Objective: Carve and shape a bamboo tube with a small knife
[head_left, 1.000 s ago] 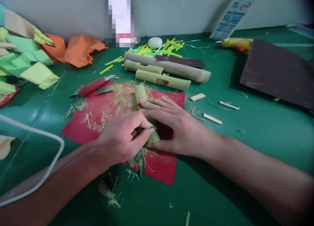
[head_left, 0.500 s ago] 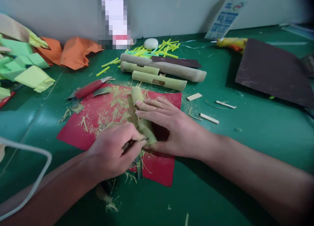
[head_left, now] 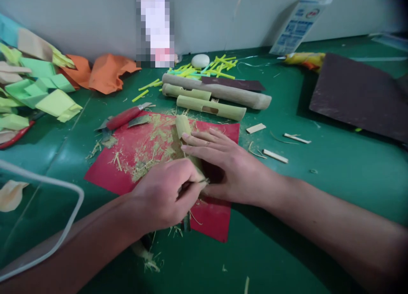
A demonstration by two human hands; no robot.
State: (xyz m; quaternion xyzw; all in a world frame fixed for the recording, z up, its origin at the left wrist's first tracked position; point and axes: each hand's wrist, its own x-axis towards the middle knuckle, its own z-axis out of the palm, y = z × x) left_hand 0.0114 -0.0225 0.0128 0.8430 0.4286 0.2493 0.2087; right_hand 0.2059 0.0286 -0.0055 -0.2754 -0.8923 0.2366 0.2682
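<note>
A short piece of pale green bamboo point(head_left: 182, 126) lies on a red sheet point(head_left: 212, 226) covered in fine shavings. My right hand point(head_left: 228, 162) presses it down, fingers stretched across it and thumb at the near end. My left hand point(head_left: 170, 192) is closed in a pinch around a small thin dark scrap point(head_left: 205, 181), which touches the near end of the bamboo beside my right thumb. Most of the scrap is hidden in the fingers. A red-handled knife point(head_left: 124, 117) rests at the sheet's far left edge.
Behind the sheet lie a notched bamboo tube point(head_left: 229, 110) and a long grey-brown one point(head_left: 223, 88). Bright yellow sticks point(head_left: 223, 66) and a white egg-shaped thing point(head_left: 200, 60) are farther back. Crumpled paper point(head_left: 59, 105) is left, a dark brown sheet point(head_left: 357, 98) right. A white cord point(head_left: 78, 200) loops at lower left.
My left hand has slid right across the near end of the bamboo, closer to my right thumb. My right hand keeps its place on the bamboo. The whole view has shifted slightly.
</note>
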